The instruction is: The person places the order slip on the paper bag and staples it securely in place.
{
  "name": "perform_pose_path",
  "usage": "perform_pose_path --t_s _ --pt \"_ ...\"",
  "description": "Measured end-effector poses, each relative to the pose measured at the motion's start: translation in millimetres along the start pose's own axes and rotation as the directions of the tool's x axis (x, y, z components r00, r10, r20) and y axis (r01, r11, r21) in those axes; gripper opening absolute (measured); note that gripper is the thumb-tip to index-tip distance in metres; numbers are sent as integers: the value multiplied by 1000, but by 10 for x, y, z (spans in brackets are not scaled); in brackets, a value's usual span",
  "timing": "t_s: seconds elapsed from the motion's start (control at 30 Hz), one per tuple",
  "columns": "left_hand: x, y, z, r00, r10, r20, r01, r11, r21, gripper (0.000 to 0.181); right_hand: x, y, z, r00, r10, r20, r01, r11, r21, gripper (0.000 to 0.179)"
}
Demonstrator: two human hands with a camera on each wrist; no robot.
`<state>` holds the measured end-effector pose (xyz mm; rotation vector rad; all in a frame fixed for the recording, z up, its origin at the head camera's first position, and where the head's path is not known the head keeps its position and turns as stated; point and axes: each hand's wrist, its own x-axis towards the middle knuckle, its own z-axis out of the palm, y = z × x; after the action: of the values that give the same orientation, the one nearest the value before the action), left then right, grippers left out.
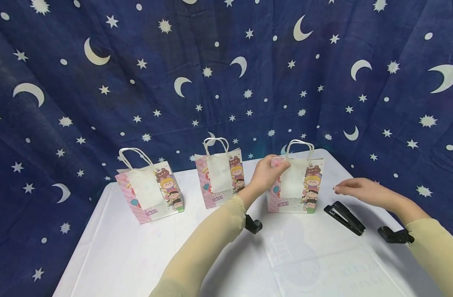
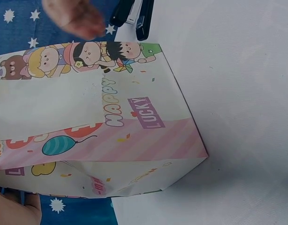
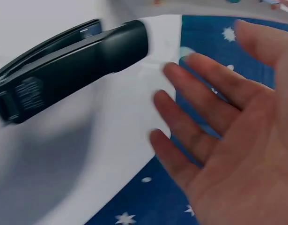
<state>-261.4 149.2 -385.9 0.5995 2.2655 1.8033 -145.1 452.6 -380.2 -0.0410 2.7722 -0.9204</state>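
Observation:
My left hand [image 1: 266,174] grips the upper left edge of the rightmost paper gift bag [image 1: 295,205], thumb on the front and fingers behind. The bag stands upright, with white handles, a plain white panel, cartoon figures and pink stripes; in the left wrist view the bag's printed front [image 2: 148,140] and side fill much of the picture. My right hand [image 1: 373,194] hovers to the right of the bag, holding nothing, and its spread fingers show in the right wrist view. A black stapler [image 1: 345,218] lies on the table just below it.
Two matching gift bags stand to the left, one in the middle [image 1: 220,177] and one at the far left [image 1: 148,189]. All are on a white-covered table [image 1: 129,251]. A blue curtain [image 1: 226,103] with moons and stars hangs right behind the table.

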Motion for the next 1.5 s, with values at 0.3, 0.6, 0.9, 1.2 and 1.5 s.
perform_pose_path --t_s 0.3,0.6,0.9,1.2,1.5 --pt "-23 22 3 1000 -17 -11 18 1000 4 36 -156 296 161 992 44 119 -51 997 64 54" --pt "-11 16 10 1000 -10 -20 11 999 43 41 -231 415 224 990 55 130 -66 994 89 53" --pt "-20 31 10 1000 -17 -22 18 998 61 41 -223 458 279 993 72 90 -78 995 67 51" --pt "-25 27 6 1000 -5 -15 6 999 39 41 -193 433 332 987 72 146 -99 978 186 56" --pt "-24 27 13 1000 -5 -17 6 999 43 37 -136 353 437 986 85 141 -100 990 103 63"
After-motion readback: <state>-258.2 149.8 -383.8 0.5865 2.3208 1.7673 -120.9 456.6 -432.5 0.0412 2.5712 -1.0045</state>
